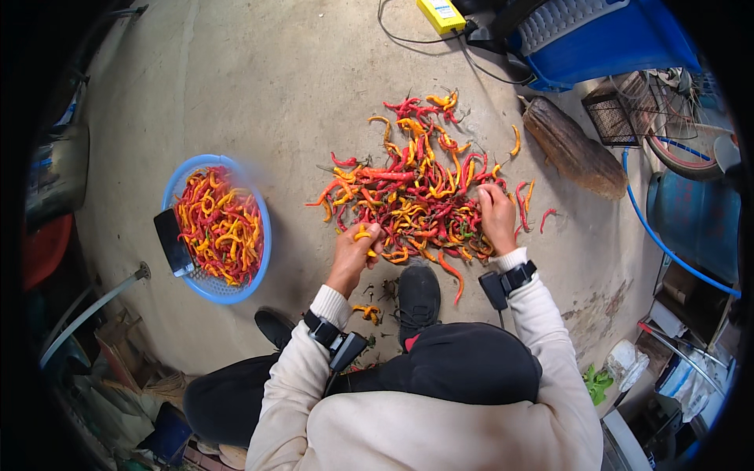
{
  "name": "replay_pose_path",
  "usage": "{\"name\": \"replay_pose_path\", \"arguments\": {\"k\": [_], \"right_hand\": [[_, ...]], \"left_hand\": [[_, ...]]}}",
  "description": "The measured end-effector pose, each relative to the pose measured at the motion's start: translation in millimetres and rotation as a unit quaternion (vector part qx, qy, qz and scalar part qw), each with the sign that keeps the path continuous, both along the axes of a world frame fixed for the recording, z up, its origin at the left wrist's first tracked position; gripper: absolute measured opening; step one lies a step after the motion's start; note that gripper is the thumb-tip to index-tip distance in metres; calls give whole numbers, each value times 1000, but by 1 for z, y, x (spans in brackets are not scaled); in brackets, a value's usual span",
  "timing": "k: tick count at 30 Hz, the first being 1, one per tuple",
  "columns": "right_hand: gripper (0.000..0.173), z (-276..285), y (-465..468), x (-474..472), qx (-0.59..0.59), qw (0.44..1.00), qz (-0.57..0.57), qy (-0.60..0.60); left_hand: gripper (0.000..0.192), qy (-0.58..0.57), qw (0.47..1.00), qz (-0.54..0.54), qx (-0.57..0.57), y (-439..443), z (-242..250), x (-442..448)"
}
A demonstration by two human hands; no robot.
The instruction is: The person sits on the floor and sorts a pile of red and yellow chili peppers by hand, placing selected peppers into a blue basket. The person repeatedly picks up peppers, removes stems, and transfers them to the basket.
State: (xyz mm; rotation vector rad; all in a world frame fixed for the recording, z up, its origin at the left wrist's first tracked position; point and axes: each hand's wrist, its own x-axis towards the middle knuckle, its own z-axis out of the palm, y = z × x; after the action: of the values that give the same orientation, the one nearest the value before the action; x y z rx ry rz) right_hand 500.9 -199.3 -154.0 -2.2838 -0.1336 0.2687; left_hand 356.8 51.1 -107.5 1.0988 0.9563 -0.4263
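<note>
A loose heap of red, orange and yellow chilli peppers spreads over the concrete floor before me. At its near left side, my left hand is closed around yellow chillies, their ends poking out between the fingers. My right hand reaches to the heap's right side, fingertips bent down among the peppers; whether it pinches one is hidden. To the left stands a blue plastic colander full of chillies without visible long stems. A black smartphone rests on its left rim.
Small stem scraps and some orange chillies lie by my shoes. A large brown gourd lies right of the heap. Beyond it are a wire basket, a blue hose and a gas cylinder. A yellow box with cables sits at the top.
</note>
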Motion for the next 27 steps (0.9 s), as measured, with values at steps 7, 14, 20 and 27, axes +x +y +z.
{"name": "replay_pose_path", "arguments": {"k": [7,14,20,27], "right_hand": [[22,-19,1,9,-34,998,56,-26],[25,-16,11,-1,-121,989,81,-30],[19,-16,16,0,-122,991,41,23],[13,48,37,-32,81,988,132,12]], "left_hand": [[22,-70,995,-51,-39,-19,-1,14],[18,-68,995,-36,-62,-24,2,17],[18,-67,994,-47,-67,-22,3,12],[17,-122,984,53,-120,-30,0,13]]}}
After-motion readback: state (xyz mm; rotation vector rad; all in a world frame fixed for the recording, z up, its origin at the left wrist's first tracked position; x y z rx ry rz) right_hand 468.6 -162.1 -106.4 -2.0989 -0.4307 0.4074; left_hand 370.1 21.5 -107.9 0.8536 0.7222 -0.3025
